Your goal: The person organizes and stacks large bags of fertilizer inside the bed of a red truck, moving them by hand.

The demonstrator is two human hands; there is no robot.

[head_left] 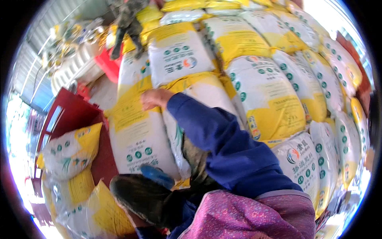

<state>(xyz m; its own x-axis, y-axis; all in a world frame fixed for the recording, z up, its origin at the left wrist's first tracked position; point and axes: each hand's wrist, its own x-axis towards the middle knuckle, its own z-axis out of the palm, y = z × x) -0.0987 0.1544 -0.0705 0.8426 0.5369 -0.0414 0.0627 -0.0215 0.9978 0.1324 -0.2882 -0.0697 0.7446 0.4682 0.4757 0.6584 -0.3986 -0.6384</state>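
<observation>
My right arm, in a navy sleeve, reaches across to the left. My right hand [155,98] has its fingers curled at the yellow far end of a white-and-yellow sack [139,133], close to where it meets the neighbouring sacks; whatever the fingers hold is hidden. This sack lies flat, lengthwise from me. At its near end are a blue rounded thing [158,176], perhaps a shoe, and my dark-clad leg [139,195]. A strip of skin [134,218] shows beside navy cloth below the leg; whether it belongs to my left hand is unclear, and no left fingers show.
Rows of filled sacks [266,87] stretch away ahead and to the right. More sacks [71,151] are piled at the left beside a dark red metal panel [65,109]. Someone in camouflage clothing [129,24] is at the far left, near a red container [107,63].
</observation>
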